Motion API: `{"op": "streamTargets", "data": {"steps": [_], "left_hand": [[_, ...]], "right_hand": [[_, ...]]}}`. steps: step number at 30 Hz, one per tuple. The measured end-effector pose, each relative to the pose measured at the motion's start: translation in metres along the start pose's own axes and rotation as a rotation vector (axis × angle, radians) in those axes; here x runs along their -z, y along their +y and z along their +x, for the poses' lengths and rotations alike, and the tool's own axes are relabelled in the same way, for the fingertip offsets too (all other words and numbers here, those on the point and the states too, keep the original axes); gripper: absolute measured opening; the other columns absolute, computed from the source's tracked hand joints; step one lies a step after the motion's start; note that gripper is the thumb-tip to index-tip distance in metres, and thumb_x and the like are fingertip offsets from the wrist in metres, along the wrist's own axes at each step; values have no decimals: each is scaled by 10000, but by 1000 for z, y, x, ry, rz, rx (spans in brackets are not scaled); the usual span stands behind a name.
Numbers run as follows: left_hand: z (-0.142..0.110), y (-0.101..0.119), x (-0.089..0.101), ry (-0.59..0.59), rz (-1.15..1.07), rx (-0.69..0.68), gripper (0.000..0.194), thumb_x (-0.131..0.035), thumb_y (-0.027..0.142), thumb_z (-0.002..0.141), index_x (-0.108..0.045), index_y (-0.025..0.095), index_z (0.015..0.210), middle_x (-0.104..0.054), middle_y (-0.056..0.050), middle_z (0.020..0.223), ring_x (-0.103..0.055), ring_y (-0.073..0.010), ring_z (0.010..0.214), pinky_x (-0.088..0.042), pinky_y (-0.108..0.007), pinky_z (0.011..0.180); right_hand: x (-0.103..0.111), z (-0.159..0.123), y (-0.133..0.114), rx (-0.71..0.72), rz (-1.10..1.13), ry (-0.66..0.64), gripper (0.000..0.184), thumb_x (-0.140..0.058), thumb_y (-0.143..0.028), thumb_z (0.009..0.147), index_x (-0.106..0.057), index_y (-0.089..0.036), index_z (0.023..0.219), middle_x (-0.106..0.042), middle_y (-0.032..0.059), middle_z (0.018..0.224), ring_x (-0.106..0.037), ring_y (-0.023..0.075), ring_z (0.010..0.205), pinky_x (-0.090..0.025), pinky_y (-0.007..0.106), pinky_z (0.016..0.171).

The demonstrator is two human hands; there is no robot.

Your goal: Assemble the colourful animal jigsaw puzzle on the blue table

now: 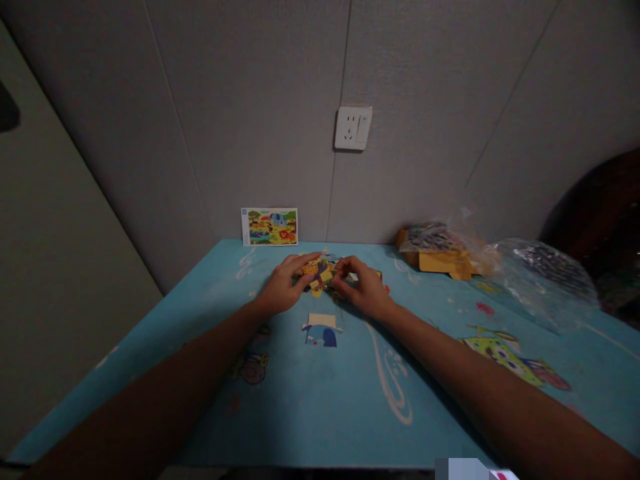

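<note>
A small heap of colourful puzzle pieces (320, 275) lies between my two hands on the blue table. My left hand (286, 285) curves around its left side, fingers above and thumb below, closed on some of the pieces. From the right, my right hand (363, 288) has its thumb and fingers pinched at the edge of a puzzle piece; the fingers partly hide it. Nearer to me and apart from both hands, a joined elephant part (321, 333) in blue and cream lies flat.
A picture card (270, 227) with animals leans on the wall behind the table (310, 413). Clear plastic bags (540, 273) and a yellow-orange package (445, 262) sit at the back right. A socket (353, 128) is on the wall.
</note>
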State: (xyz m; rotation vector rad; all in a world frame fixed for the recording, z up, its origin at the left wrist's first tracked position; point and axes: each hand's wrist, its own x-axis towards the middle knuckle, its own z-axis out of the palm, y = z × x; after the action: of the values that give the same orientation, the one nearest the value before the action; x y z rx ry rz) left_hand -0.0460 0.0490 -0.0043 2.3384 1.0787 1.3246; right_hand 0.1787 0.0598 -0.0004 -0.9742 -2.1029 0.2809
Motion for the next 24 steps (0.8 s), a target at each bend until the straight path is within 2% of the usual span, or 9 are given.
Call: {"op": "streamTargets", "data": {"steps": [3, 5, 9, 12, 16, 20, 24], "left_hand": [[0, -3, 0, 61, 42, 68, 433, -535, 231, 901, -542, 238, 1334, -604, -80, 1244, -594, -221, 1091, -461, -385, 1003], [0, -5, 0, 90, 62, 128, 392, -539, 245, 897, -565, 225, 1287, -620, -81, 1203, -619, -222, 1039, -476, -386, 974], [0, -8, 0, 81, 73, 191, 317, -540, 280, 896, -586, 192, 1197, -645, -82, 1102, -635, -218, 968, -495, -378, 921], [0, -6, 0, 70, 111, 156, 265, -541, 293, 895, -628, 200, 1128, -648, -73, 1078, -610, -218, 1007, -486, -366, 930], [2, -6, 1, 88, 149, 165, 269, -535, 280, 898, -649, 207, 1131, -654, -65, 1037, -608, -212, 967, -491, -353, 908], [3, -9, -1, 107, 174, 176, 273, -525, 240, 897, -655, 215, 1136, -663, -60, 1057, -599, -219, 974, -482, -356, 909], [4, -11, -1, 118, 207, 216, 295, -511, 224, 898, -655, 209, 1155, -664, -66, 1028, -598, -224, 947, -487, -364, 896]], "right_hand": [[7, -2, -1, -65, -302, -97, 502, -676, -464, 795, -588, -177, 1198, -658, 122, 1095, -554, 297, 1036, -386, 437, 884], [9, -4, 0, -137, -432, -193, 604, -649, -562, 788, -603, -156, 1234, -613, 172, 1210, -519, 353, 1111, -368, 487, 902], [9, -4, 3, -183, -450, -293, 525, -575, -569, 844, -663, -177, 1182, -624, 158, 1217, -528, 341, 1128, -364, 491, 920], [8, -3, 2, -170, -438, -268, 488, -605, -544, 833, -672, -200, 1173, -644, 126, 1200, -515, 331, 1153, -358, 485, 939], [6, -3, 0, -199, -438, -224, 483, -626, -551, 816, -685, -213, 1156, -627, 122, 1241, -508, 330, 1162, -355, 490, 952], [2, 0, -2, -111, -405, -170, 623, -653, -617, 776, -622, -221, 1256, -580, 117, 1332, -466, 333, 1218, -325, 508, 998], [-5, 3, -2, -26, -407, -204, 484, -681, -533, 797, -662, -223, 1169, -665, 102, 1166, -477, 329, 1185, -292, 530, 1018]]}}
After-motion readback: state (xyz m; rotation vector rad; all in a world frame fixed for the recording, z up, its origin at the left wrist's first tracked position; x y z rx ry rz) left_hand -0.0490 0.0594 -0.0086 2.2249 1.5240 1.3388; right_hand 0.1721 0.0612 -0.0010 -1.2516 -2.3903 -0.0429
